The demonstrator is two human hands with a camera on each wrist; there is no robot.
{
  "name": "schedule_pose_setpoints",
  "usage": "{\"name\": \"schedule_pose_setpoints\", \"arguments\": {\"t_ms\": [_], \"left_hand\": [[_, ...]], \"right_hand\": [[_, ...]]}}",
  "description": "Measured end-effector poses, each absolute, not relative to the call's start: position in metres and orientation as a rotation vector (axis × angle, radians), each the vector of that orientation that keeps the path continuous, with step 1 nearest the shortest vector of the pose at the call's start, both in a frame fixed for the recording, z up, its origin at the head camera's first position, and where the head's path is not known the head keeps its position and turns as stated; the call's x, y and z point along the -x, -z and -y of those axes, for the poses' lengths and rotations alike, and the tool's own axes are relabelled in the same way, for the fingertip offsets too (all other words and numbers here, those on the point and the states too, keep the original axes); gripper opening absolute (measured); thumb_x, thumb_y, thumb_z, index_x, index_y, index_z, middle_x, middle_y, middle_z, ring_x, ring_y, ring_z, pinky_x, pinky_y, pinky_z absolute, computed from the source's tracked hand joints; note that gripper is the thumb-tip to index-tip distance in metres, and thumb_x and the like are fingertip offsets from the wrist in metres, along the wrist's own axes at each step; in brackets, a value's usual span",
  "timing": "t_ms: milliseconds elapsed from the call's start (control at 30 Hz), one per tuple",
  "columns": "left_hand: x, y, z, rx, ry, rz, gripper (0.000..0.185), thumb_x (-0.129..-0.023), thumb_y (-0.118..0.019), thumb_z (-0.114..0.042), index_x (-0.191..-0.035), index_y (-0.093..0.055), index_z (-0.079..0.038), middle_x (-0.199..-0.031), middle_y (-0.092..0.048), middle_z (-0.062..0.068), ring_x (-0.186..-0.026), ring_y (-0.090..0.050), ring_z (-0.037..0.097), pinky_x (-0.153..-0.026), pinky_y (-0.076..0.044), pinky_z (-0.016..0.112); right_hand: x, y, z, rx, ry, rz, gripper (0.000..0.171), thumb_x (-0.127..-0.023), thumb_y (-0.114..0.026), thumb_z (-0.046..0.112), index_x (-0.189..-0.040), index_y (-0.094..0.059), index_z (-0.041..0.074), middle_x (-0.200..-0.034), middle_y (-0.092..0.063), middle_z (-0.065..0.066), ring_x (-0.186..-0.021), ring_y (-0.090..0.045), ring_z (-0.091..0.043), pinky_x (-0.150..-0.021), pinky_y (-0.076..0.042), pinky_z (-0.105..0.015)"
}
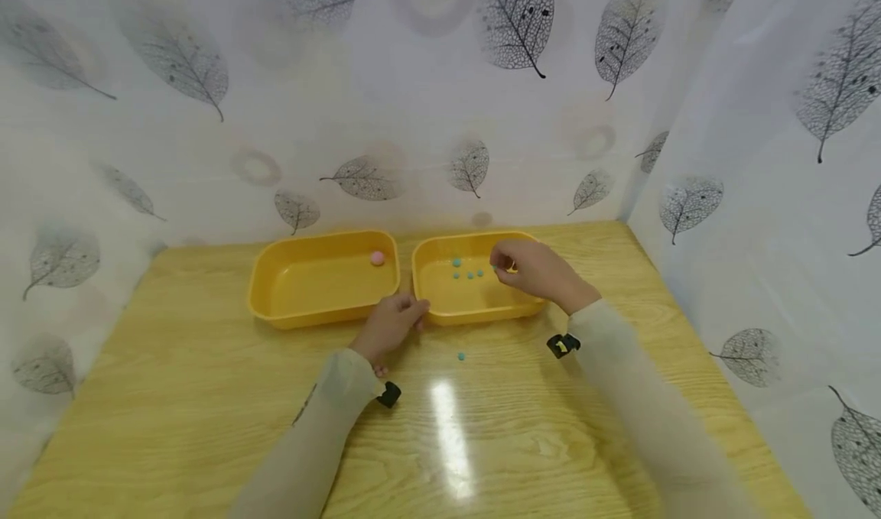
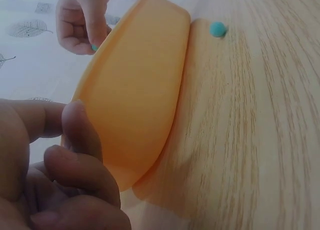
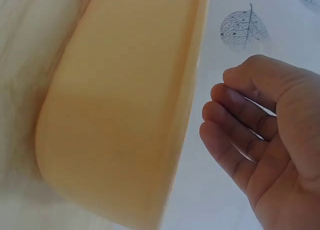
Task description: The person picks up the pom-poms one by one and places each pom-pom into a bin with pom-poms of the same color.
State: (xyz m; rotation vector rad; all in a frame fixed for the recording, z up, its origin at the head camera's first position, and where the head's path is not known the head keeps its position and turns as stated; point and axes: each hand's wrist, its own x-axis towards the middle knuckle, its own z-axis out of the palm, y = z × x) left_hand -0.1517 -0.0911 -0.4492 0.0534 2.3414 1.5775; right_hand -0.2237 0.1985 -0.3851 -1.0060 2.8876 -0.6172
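My left hand [image 1: 388,326] pinches the rim of the right-hand yellow tray [image 1: 482,316] at its near left corner. In the left wrist view, its thumb and forefinger meet at the tray's edge and the other fingers are curled. Over the right part of that tray, my right hand [image 1: 535,270] pinches a small teal ball [image 2: 94,48] between thumb and forefinger. Inside the tray lie several small teal balls [image 1: 456,262]. Another teal ball [image 1: 461,356] rests on the table in front of the tray. The right wrist view hides the pinched ball behind the fingers.
To the left stands a second yellow tray [image 1: 323,318], with a pink ball [image 1: 377,258] near its right end. Both trays sit at the back of the wooden table [image 1: 206,397], close to a leaf-patterned curtain [image 1: 413,106] that also borders the sides.
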Motion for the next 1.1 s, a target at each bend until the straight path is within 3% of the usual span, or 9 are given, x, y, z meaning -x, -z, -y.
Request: {"name": "schedule_pose_setpoints", "arguments": {"t_ms": [300,633,733,867,1100], "left_hand": [[0.152,0.447,0.088,-0.058,-1.605,-2.311,0.042,-0.106,-0.057,-0.041,-0.089,-0.065,-0.004,-0.091,-0.069,0.011,-0.085,-0.055,0.023,-0.085,-0.040,0.041],[0.152,0.448,0.088,-0.035,-1.598,-2.330,0.039,-0.107,-0.058,-0.038,-0.089,-0.066,-0.005,-0.089,-0.068,0.008,-0.078,-0.051,0.022,-0.076,-0.039,0.037],[0.151,0.448,0.089,-0.026,-1.605,-2.327,0.038,-0.107,-0.058,-0.038,-0.088,-0.066,-0.005,-0.088,-0.067,0.008,-0.077,-0.050,0.022,-0.076,-0.039,0.037],[0.152,0.449,0.088,-0.029,-1.601,-2.333,0.039,-0.107,-0.058,-0.038,-0.089,-0.066,-0.004,-0.087,-0.067,0.007,-0.076,-0.049,0.022,-0.076,-0.038,0.037],[0.154,0.450,0.088,-0.033,-1.590,-2.337,0.040,-0.107,-0.057,-0.038,-0.089,-0.066,-0.004,-0.087,-0.068,0.008,-0.076,-0.051,0.022,-0.076,-0.039,0.037]], "right_hand": [[0.262,0.380,-0.204,0.845,0.511,-2.777,0.013,-0.100,-0.063,0.007,-0.108,-0.072,0.004,-0.099,-0.070,-0.006,-0.086,-0.060,-0.021,-0.083,-0.052,-0.040],[0.294,0.373,-0.198,0.855,0.283,-2.741,0.016,-0.097,-0.061,0.002,-0.109,-0.072,0.006,-0.101,-0.069,-0.007,-0.090,-0.058,-0.025,-0.088,-0.051,-0.043],[0.302,0.378,-0.193,0.859,0.203,-2.701,0.011,-0.094,-0.062,0.001,-0.097,-0.068,0.009,-0.093,-0.065,-0.003,-0.085,-0.055,-0.021,-0.082,-0.048,-0.040],[0.308,0.384,-0.184,0.875,0.108,-2.602,0.023,-0.088,-0.054,-0.003,-0.075,-0.053,0.016,-0.073,-0.046,0.001,-0.068,-0.038,-0.017,-0.068,-0.034,-0.034],[0.304,0.385,-0.168,0.873,-0.085,-2.536,0.031,-0.084,-0.051,-0.005,-0.065,-0.047,0.019,-0.065,-0.041,0.003,-0.061,-0.034,-0.014,-0.061,-0.032,-0.031]]}}
